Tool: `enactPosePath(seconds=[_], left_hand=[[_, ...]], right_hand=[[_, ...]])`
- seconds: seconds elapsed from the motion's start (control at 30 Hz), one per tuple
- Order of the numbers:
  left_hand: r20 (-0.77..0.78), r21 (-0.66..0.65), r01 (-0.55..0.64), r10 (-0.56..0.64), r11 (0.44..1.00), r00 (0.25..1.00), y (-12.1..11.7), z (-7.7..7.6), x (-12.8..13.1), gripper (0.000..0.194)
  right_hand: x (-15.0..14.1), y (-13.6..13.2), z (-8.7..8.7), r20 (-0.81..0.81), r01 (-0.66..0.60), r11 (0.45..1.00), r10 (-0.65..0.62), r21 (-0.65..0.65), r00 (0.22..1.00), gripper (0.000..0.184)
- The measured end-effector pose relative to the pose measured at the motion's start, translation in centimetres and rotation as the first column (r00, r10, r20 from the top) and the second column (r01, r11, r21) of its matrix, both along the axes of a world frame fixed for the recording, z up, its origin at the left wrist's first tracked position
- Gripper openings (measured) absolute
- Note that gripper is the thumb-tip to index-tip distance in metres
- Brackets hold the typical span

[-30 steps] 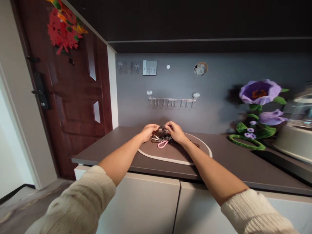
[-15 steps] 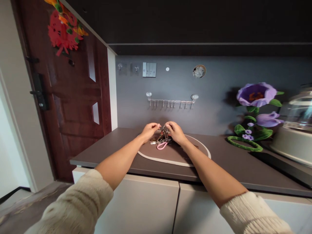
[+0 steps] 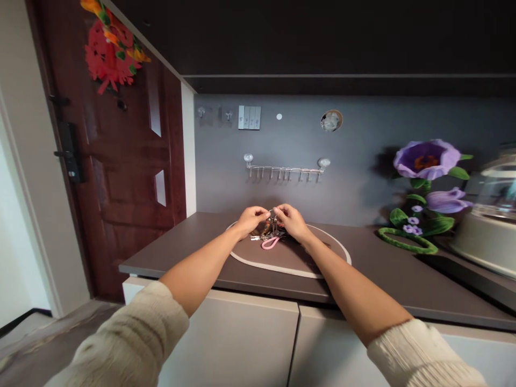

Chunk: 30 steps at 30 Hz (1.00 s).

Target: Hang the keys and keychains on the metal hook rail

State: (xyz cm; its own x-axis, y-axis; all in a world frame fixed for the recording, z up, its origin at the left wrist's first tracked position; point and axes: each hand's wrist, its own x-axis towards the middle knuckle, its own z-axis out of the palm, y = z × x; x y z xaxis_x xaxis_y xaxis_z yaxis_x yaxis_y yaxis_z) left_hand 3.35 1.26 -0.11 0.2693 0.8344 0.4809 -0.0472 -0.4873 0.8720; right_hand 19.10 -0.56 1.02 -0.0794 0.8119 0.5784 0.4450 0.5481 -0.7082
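A metal key ring [image 3: 272,210] is pinched between both my hands above an oval mat [image 3: 282,266] with a pale rim. My left hand [image 3: 250,219] grips its left side with thumb and fingertips, and my right hand [image 3: 291,219] grips its right side. Below the ring hangs a bunch of keys [image 3: 276,226], partly hidden by my fingers, some of it resting on the mat. A pink loop strap [image 3: 270,243] lies on the mat in front of the keys.
A clear rail with several hooks [image 3: 284,170] is fixed to the grey wall behind. Purple plush flowers [image 3: 427,159] and a clear-domed appliance [image 3: 484,236] stand on the countertop [image 3: 379,279] at right. A dark red door [image 3: 133,215] is at left, and a dark cabinet [image 3: 306,43] overhangs.
My left hand has moved right to the key ring and now pinches it. My right hand keeps its hold. The whole view has shifted slightly.
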Motion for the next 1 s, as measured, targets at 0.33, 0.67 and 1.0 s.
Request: enactPosePath(seconds=[0.33,0.67,1.0], left_hand=[[0.119,-0.016,-0.041,0.042,0.999,0.992,0.5,-0.1,0.2,0.023],[0.087,-0.001,-0.084,0.084,0.996,0.993,0.3,0.9,0.2,0.016],[0.053,0.223,-0.329,0.325,0.918,0.944,1.3,3.6,-2.8,0.018]], right_hand=[[-0.1,0.5,-0.6,-0.151,-0.099,0.99,0.084,-0.096,0.985,0.031],[-0.6,-0.5,0.5,-0.124,-0.074,0.993,0.063,-0.089,0.99,0.033],[-2.7,2.3,5.0,-0.049,-0.061,0.998,0.063,0.033,0.997,0.026]])
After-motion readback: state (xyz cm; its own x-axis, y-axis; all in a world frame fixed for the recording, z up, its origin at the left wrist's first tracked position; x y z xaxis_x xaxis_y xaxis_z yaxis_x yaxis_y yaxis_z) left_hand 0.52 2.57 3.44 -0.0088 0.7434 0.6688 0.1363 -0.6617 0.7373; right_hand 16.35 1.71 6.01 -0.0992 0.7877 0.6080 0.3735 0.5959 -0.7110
